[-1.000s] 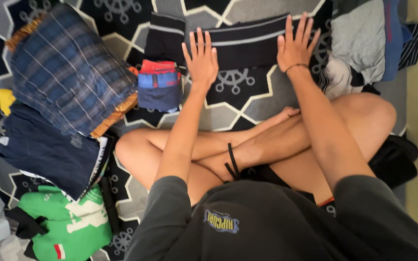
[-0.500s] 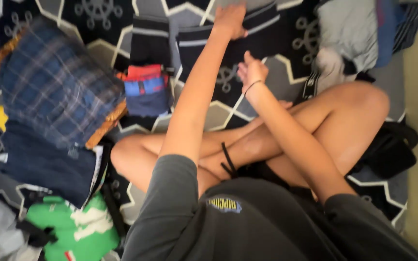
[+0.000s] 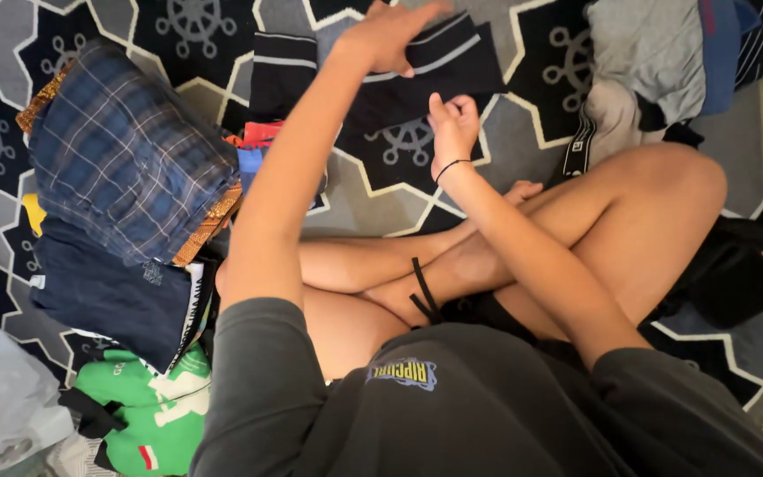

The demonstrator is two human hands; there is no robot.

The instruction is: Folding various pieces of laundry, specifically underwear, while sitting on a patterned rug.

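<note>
Seated cross-legged on the patterned rug (image 3: pixel 523 168), I am folding a black garment with grey bands (image 3: pixel 439 66), which is lying on the rug directly ahead of my knees. My left hand (image 3: pixel 390 35) is reaching across and pinching the upper edge of the garment, lifting one flap over the rest. My right hand (image 3: pixel 452 124) is resting below it, fingers curled, thumb and forefinger nipping the lower edge of the cloth. As I judge it, the fold is at its middle stage: one half is being turned over, and the next move is calling for the lifted flap to be laid flat and its edges lined up.

To my left a folded plaid garment (image 3: pixel 125 159) is lying atop a dark navy one (image 3: pixel 108 296), with a green shirt (image 3: pixel 147 411) nearer my hip and a small red-and-blue folded piece (image 3: pixel 253 146) partly hidden behind my left arm. A second black folded item (image 3: pixel 280 75) is lying just beside the garment in hand. At upper right an unsorted heap of grey and blue clothes (image 3: pixel 655 62) is waiting. My crossed forearms are crowding the working space; the neighbouring black item is leaving little room leftward.
</note>
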